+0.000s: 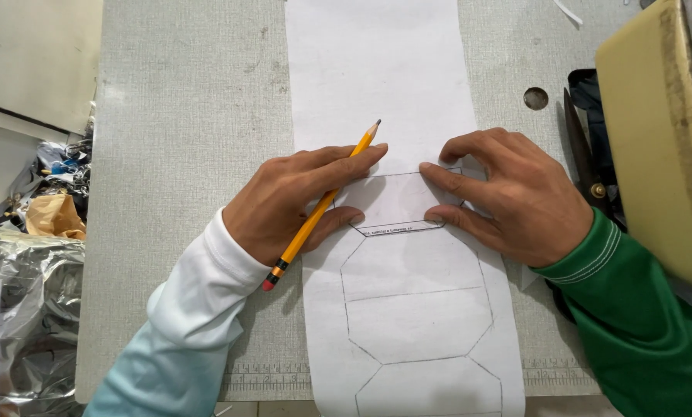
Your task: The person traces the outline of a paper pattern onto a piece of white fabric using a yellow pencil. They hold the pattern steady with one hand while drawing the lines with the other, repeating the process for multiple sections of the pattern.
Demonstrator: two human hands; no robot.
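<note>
So both hands are down on a long white paper strip (377,77) that runs from 12 o'clock to 6 o'clock across a grey, speckled work table (191,116). On top of the strip, dead centre, sits a small hexagon-ish paper template (396,202), and that's what both hands are pinning flat.

The left hand (284,205), in a white sleeve, comes in from about 7 o'clock. Its fingers are curled around a yellow pencil (323,202), which lies slanted: the sharpened tip points up toward 1 o'clock, the red eraser end hangs down toward 7 o'clock by the wrist. Fingertips press on the template's left edge.

The right hand (516,197), in a green sleeve, comes from 4 o'clock. It grips nothing; the fingers are spread and pressing down on the template's right edge and corner. The two hands sit apart, with the template between them.

Below the template, toward 6 o'clock, the strip already carries pencilled outlines (419,309) of the same shape, stacked one under the other.

Over at 3 o'clock there's a pair of dark scissors (581,154) next to a cream-coloured machine body (655,139). At 9 o'clock, off the table edge, there's a heap of scraps and crinkly plastic (29,255).
</note>
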